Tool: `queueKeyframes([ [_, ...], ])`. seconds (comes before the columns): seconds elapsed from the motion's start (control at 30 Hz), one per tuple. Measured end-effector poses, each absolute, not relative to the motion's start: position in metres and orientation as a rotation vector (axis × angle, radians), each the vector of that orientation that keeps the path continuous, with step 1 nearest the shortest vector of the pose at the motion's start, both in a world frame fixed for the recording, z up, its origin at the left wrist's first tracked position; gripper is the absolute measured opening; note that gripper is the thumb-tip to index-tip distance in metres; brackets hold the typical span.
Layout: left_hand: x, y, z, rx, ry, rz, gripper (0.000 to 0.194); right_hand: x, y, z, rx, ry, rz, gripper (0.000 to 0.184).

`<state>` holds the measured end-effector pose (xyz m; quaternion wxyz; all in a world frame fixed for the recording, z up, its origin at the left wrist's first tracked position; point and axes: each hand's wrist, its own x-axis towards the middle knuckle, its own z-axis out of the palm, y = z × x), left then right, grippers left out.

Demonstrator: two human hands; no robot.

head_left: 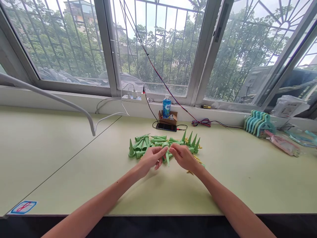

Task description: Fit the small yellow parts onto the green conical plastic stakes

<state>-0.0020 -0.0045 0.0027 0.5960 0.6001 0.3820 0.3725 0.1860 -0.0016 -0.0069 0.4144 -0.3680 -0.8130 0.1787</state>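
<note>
Cone in work: one green cone (167,159), raised just over the near edge of the pile, wide end up, point down and slightly tilted.
Left hand (150,158): thumb and fingers grasping that cone near its wide end.
Right hand (182,156): fingers curled in close beside the wide end; from where I stand, cannot tell whether they pinch a small part or nothing.
Pile: loose green cones (142,145), mostly on their sides on the desk (86,178), beyond both hands.
Standing cones: a row (197,145) at the pile's right end, points up; another alone at the left end.
Yellow pieces (190,172): scattered by the right forearm, some partly under it.
Handling, my judgement: steady the cone with the left hand, let the right do the fine work; line up squarely at the wide end, press gently, and keep the right wrist clear of the yellow pieces.
</note>
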Motion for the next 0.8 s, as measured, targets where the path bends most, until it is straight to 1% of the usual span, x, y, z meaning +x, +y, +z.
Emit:
queueKeyframes([
  [0.1, -0.005, -0.003, -0.001, 1.440, 0.872, 0.887, 0.047, 0.185, -0.001, -0.011, -0.915, -2.022, 0.500, 0.037],
  [0.27, -0.003, -0.007, -0.002, 1.651, 0.874, 0.928, 0.040, 0.178, -0.002, -0.017, -0.933, -1.852, 0.712, 0.053],
  [0.43, 0.002, -0.010, -0.003, 1.787, 0.828, 1.146, 0.031, 0.174, -0.004, -0.015, -0.954, -1.698, 0.890, 0.066],
  [0.53, 0.003, -0.009, -0.005, 1.845, 0.832, 1.248, 0.027, 0.173, -0.004, -0.014, -0.937, -1.676, 0.923, 0.067],
  [0.63, 0.003, -0.008, -0.005, 1.880, 0.873, 1.247, 0.026, 0.173, -0.004, -0.013, -0.943, -1.675, 0.914, 0.066],
  [0.8, 0.002, -0.010, 0.000, 1.843, 0.930, 1.159, 0.034, 0.172, -0.003, -0.013, -0.922, -1.658, 0.847, 0.058],
])
